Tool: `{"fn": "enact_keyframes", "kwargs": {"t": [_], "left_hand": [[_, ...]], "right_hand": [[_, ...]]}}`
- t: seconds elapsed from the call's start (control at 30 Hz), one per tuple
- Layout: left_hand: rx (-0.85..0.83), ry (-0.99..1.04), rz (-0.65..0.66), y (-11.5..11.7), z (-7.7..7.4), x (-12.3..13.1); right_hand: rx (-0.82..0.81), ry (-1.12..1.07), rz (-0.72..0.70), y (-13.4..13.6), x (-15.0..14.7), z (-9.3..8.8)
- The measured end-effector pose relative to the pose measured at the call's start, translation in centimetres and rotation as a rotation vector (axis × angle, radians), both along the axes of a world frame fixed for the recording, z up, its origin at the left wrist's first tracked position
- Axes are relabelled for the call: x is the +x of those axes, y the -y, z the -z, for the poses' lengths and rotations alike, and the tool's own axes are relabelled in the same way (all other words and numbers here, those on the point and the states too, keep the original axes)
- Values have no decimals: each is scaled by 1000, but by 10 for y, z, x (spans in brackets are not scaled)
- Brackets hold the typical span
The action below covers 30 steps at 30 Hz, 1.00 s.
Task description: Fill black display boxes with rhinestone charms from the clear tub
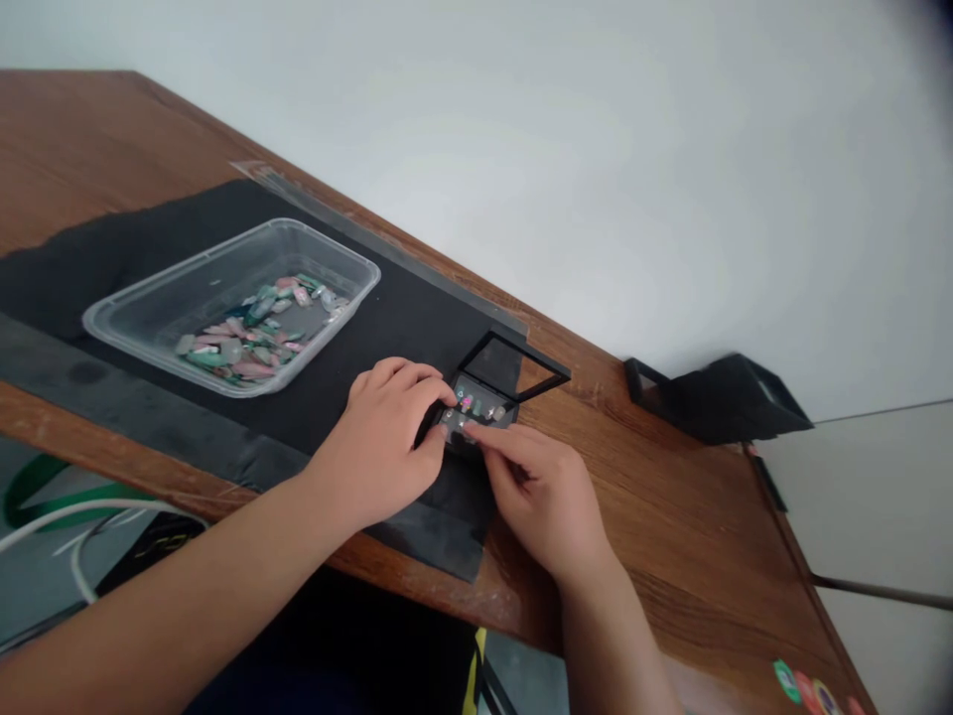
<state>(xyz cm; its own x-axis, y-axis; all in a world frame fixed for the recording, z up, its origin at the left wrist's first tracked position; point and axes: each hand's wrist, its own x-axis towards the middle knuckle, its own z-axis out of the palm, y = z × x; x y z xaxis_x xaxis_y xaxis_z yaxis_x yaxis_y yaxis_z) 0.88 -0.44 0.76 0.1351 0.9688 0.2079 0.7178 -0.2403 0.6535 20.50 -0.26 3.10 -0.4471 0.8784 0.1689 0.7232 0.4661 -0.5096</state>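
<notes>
Bare forearms (245, 566), bare fingers (432, 390); dark clothing (328, 641) over lap, details indistinct.

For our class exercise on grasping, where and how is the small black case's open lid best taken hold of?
Probably pinch the lid by its upper edge, near the middle, coming from above: this thin edge stands raised and free, while the lower edge meets the case.

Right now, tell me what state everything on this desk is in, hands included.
Small black case: open, holding little pieces.
Its black-framed clear lid: raised.
Clear rectangular plastic tub: uncovered, partly filled.
Pink and green pieces: loose, heaped inside the tub.
Black sheet mat: spread out under the tub.
Left hand: fingers at the case's edge.
Right hand: fingertips at the case; grip unclear.
</notes>
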Motion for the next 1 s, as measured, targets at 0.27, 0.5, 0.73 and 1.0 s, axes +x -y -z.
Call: {"fn": "enact_keyframes", "kwargs": {"t": [0.27,0.5,0.73,1.0], "left_hand": [[52,-42,4,0,2,1],[50,6,3,-1,2,0],[25,30,-6,-2,3,-2],[15,36,-19,-2,2,-2]], "right_hand": [[11,1,33,1,0,-2],[8,-63,151,-1,6,-9],[67,-144,300,-6,15,-8],[-9,-100,266,-6,14,-6]]}}
